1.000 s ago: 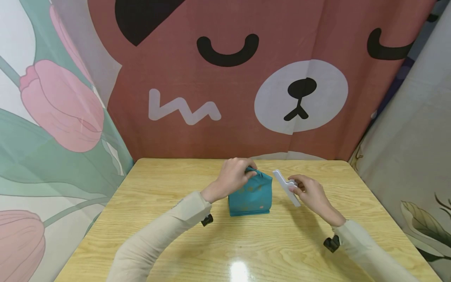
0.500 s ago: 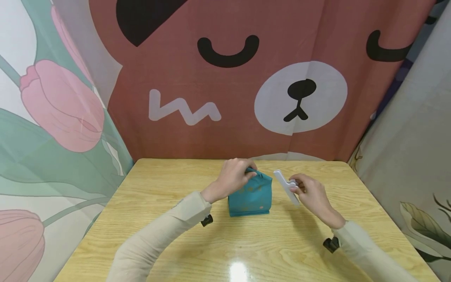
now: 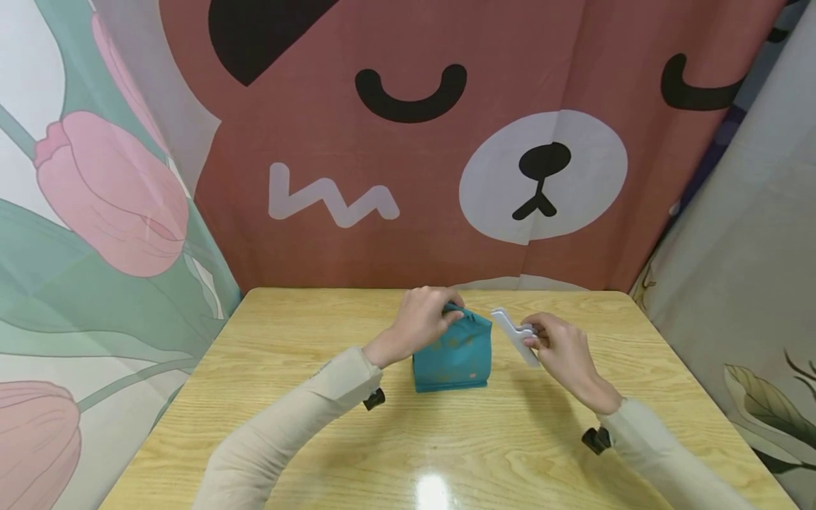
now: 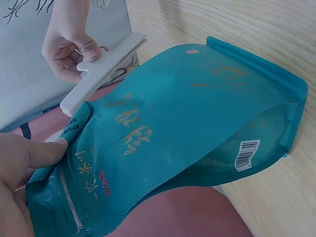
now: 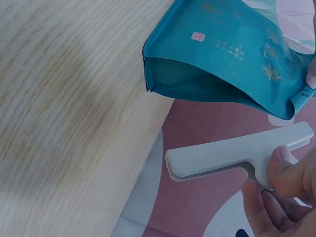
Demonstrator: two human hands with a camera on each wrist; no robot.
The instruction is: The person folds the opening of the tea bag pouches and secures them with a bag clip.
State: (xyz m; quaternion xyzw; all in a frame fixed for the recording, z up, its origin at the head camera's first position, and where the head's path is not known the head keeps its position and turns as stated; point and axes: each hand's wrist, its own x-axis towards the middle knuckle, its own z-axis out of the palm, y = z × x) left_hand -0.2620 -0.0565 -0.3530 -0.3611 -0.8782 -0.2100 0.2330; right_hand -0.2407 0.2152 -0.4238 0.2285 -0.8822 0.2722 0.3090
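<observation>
A teal foil pouch [image 3: 454, 358] with gold lettering stands upright on the table. My left hand [image 3: 423, 317] pinches its folded top edge, thumb on the near side, as the left wrist view also shows. Just right of the pouch, my right hand [image 3: 564, 350] holds a long white bag clip [image 3: 513, 336] by its handle, between thumb and fingers. In the right wrist view, the clip [image 5: 232, 152] lies beside the pouch's side fold, apart from it, with its two long bars close together. The pouch's barcode [image 4: 246, 155] shows in the left wrist view.
The wood-grain table [image 3: 306, 439] extends around both hands. Behind its back edge hangs a reddish curtain [image 3: 319, 255] printed with a bear face. Printed curtains [image 3: 115, 297] also hang at the sides. Small black cameras [image 3: 374, 399] sit at the wrists.
My right hand has shifted slightly leftward and up, with the clip's angle changing a little as it comes nearer the pouch. The left hand and pouch stay put.
</observation>
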